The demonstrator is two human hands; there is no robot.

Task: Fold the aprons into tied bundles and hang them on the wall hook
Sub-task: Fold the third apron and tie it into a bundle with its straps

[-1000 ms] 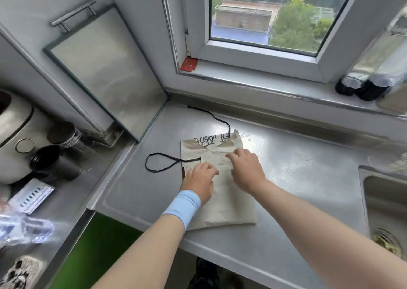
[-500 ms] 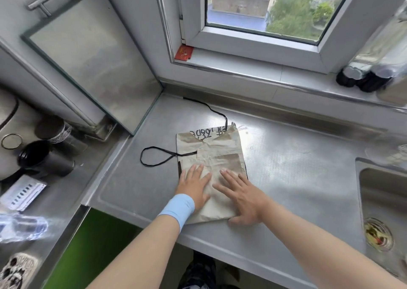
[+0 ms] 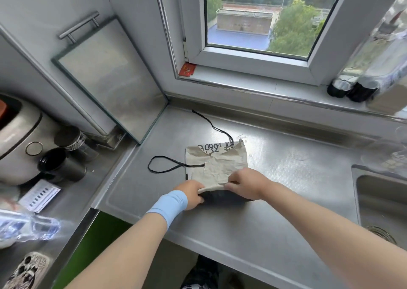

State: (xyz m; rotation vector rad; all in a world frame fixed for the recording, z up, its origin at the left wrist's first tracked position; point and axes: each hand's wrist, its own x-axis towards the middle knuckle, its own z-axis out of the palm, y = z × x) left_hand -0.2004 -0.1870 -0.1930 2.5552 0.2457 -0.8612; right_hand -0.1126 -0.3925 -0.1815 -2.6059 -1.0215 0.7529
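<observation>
A beige apron [image 3: 217, 164], folded flat with black lettering at its far edge, lies on the steel counter [image 3: 297, 174]. Its near edge is lifted and rolled toward the window, showing a dark underside. My left hand [image 3: 192, 195], with a blue wristband, grips the left end of that lifted edge. The right end is gripped by my right hand [image 3: 246, 183]. One black strap [image 3: 164, 167] loops out to the left of the apron. Another black strap [image 3: 212, 125] trails toward the back wall. No wall hook is in view.
A sink [image 3: 383, 202] sits at the right. A framed glass panel [image 3: 110, 79] leans against the wall at the back left. Black cups [image 3: 59, 167], a cooker [image 3: 15, 138], a plastic bottle [image 3: 26, 227] and a phone [image 3: 26, 271] crowd the lower left counter. Dark bottles [image 3: 350, 88] stand on the windowsill.
Both hands went from pressing flat on the apron to gripping its near edge, which is now lifted and rolled away from me.
</observation>
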